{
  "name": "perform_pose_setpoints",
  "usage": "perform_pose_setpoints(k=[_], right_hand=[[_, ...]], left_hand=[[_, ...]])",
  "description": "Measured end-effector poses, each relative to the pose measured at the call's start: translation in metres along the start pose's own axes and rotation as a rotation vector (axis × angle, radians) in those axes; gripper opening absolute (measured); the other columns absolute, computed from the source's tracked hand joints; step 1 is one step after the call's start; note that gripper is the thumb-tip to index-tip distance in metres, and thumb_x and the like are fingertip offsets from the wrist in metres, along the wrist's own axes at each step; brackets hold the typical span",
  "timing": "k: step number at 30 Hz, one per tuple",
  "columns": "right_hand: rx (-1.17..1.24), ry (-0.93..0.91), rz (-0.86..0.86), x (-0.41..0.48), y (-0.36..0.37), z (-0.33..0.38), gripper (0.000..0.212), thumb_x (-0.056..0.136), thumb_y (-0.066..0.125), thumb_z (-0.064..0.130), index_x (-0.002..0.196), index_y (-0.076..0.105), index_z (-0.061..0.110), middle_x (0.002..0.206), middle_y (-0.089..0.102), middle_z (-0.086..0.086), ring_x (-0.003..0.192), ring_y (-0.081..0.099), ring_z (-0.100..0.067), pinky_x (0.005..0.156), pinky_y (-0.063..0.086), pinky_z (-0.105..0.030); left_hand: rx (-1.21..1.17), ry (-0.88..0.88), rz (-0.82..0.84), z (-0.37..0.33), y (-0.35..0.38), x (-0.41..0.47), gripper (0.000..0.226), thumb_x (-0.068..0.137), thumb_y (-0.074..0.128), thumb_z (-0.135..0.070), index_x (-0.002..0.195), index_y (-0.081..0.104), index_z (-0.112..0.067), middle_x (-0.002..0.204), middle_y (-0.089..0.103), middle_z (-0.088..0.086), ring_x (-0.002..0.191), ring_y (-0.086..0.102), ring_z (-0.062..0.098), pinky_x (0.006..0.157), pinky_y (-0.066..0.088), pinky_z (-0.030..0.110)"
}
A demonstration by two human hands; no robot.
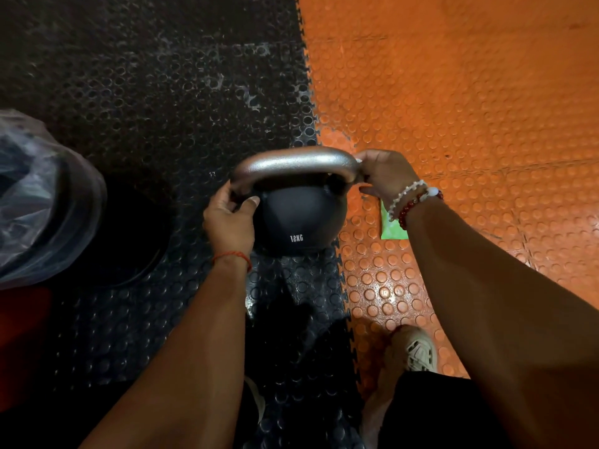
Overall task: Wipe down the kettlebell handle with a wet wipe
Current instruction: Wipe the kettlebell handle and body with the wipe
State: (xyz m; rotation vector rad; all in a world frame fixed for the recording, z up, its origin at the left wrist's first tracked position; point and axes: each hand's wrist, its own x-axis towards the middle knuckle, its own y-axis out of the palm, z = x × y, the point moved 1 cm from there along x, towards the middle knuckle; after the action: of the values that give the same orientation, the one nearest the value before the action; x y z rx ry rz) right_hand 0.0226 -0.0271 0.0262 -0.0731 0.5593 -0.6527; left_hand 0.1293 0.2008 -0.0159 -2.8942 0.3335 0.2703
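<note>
Kettlebell marking ended KG, digits unclear. Left hand gripped handle at left end, right hand curled round right end. Green packet lay half-hidden behind right wrist.

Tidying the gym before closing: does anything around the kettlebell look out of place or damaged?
A green packet lies loose on the orange mat beside the kettlebell, partly hidden by the right wrist. The black mat beyond shows whitish scuffed patches.
</note>
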Motion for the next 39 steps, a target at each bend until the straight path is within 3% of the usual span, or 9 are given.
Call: perform_pose_setpoints(k=[2, 6, 9, 15, 21, 25, 31, 34, 39], right_hand=[[-0.135, 0.007, 0.037, 0.002, 0.002, 0.010, 0.032, 0.083, 0.047, 0.005, 0.066, 0.065, 0.025, 0.064, 0.057, 0.001, 0.059, 0.050, -0.008, 0.059, 0.042, -0.025], [0.049, 0.042, 0.030, 0.005, 0.004, 0.017, 0.024, 0.063, 0.051, 0.013, 0.058, 0.071, 0.024, 0.053, 0.055, 0.002, 0.056, 0.049, -0.013, 0.064, 0.044, -0.030], [-0.075, 0.061, 0.017, 0.005, 0.003, 0.010, 0.036, 0.078, 0.047, 0.006, 0.055, 0.068, 0.023, 0.049, 0.058, 0.005, 0.056, 0.054, -0.013, 0.068, 0.042, -0.033], [0.211, -0.017, -0.064, -0.007, 0.004, 0.000, 0.034, 0.077, 0.046, -0.004, 0.072, 0.072, 0.017, 0.065, 0.057, -0.008, 0.063, 0.048, -0.018, 0.057, 0.037, -0.025], [0.214, -0.017, -0.280, -0.017, 0.019, -0.014, 0.035, 0.081, 0.050, -0.005, 0.069, 0.069, 0.021, 0.047, 0.058, 0.007, 0.048, 0.048, -0.009, 0.044, 0.035, -0.017], [0.279, -0.054, -0.465, -0.035, 0.034, -0.023, 0.028, 0.082, 0.052, -0.001, 0.091, 0.074, 0.015, 0.064, 0.062, 0.004, 0.045, 0.046, 0.004, 0.050, 0.040, -0.015], [0.221, 0.039, -0.599, -0.036, 0.047, -0.029, 0.018, 0.079, 0.061, 0.021, 0.087, 0.076, 0.027, 0.078, 0.073, -0.001, 0.067, 0.065, -0.010, 0.071, 0.056, -0.031], [0.208, 0.028, -0.621, -0.044, 0.050, -0.028, 0.019, 0.083, 0.060, 0.013, 0.089, 0.076, 0.020, 0.060, 0.065, 0.009, 0.041, 0.048, 0.006, 0.049, 0.041, -0.016], [0.271, 0.131, -0.637, -0.043, 0.054, -0.021, 0.018, 0.081, 0.057, 0.006, 0.075, 0.069, 0.019, 0.031, 0.048, 0.019, 0.029, 0.039, 0.003, 0.043, 0.032, -0.016]], left_hand=[[0.001, 0.001, 0.002, 0.001, 0.000, 0.000, 0.031, 0.080, 0.068, -0.001, 0.110, 0.069, -0.008, 0.083, 0.068, -0.004, 0.073, 0.059, 0.002, 0.079, 0.049, 0.019], [0.012, -0.001, 0.001, 0.002, -0.001, 0.003, 0.032, 0.080, 0.069, -0.002, 0.110, 0.069, -0.010, 0.088, 0.070, 0.000, 0.076, 0.060, 0.005, 0.080, 0.050, 0.021], [0.016, 0.005, 0.009, 0.002, 0.000, 0.003, 0.032, 0.080, 0.069, -0.001, 0.111, 0.069, -0.010, 0.092, 0.071, 0.003, 0.078, 0.062, 0.006, 0.081, 0.051, 0.020], [0.025, -0.005, 0.011, 0.004, -0.002, 0.005, 0.033, 0.078, 0.070, -0.005, 0.110, 0.069, -0.010, 0.093, 0.072, 0.004, 0.080, 0.062, 0.008, 0.086, 0.052, 0.026], [0.035, 0.010, 0.011, 0.002, -0.001, 0.003, 0.030, 0.079, 0.069, -0.003, 0.109, 0.069, -0.008, 0.089, 0.070, 0.001, 0.077, 0.061, 0.006, 0.084, 0.052, 0.024], [0.037, 0.004, 0.012, 0.002, -0.002, 0.003, 0.031, 0.079, 0.069, -0.003, 0.109, 0.069, -0.009, 0.090, 0.071, 0.001, 0.077, 0.062, 0.005, 0.084, 0.052, 0.024], [0.024, -0.010, 0.023, 0.004, -0.002, 0.004, 0.030, 0.079, 0.069, -0.002, 0.108, 0.069, -0.010, 0.093, 0.072, 0.005, 0.081, 0.063, 0.009, 0.086, 0.053, 0.026], [0.021, -0.012, 0.018, 0.004, -0.001, 0.005, 0.032, 0.078, 0.069, -0.002, 0.109, 0.069, -0.009, 0.091, 0.071, 0.002, 0.079, 0.063, 0.007, 0.084, 0.052, 0.024], [0.021, -0.013, 0.019, 0.003, -0.001, 0.003, 0.031, 0.079, 0.069, -0.002, 0.110, 0.069, -0.009, 0.090, 0.072, 0.002, 0.079, 0.063, 0.007, 0.084, 0.053, 0.025]])
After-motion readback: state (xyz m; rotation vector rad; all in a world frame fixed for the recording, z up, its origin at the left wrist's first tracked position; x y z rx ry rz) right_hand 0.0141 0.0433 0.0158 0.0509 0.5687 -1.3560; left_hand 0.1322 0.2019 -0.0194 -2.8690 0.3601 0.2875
